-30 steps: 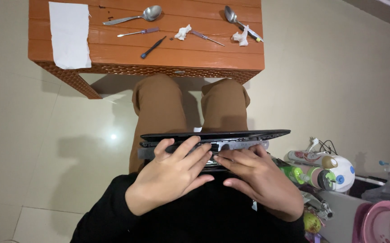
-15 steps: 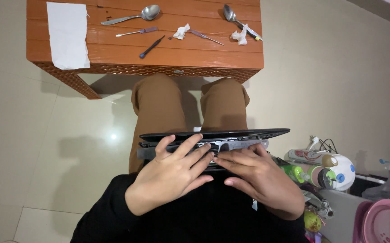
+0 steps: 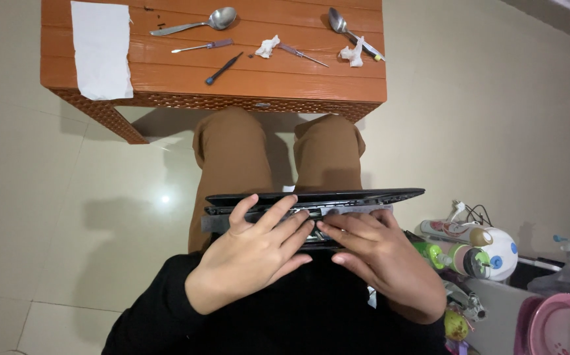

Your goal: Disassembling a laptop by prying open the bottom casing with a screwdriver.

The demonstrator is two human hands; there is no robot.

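Left hand (image 3: 253, 253) and right hand (image 3: 380, 263) flat, fingers spread, pressing on black laptop (image 3: 311, 199) across lap; nothing clamped. Orange table (image 3: 166, 85) far, bearing spoons and screwdrivers.

Your view is evenly lit and fairly bright, with soft indoor light from overhead. A small glare spot shines on the floor tiles (image 3: 164, 198), well to the left of your left hand (image 3: 252, 253). The table (image 3: 166, 79) throws a soft shadow beneath itself, beyond your fingertips, and a broader grey shadow spreads on the tiles just left of that hand. Focus is sharp on both hands; your right hand (image 3: 380, 260) shows no blur. Straight lines bow slightly toward the edges.
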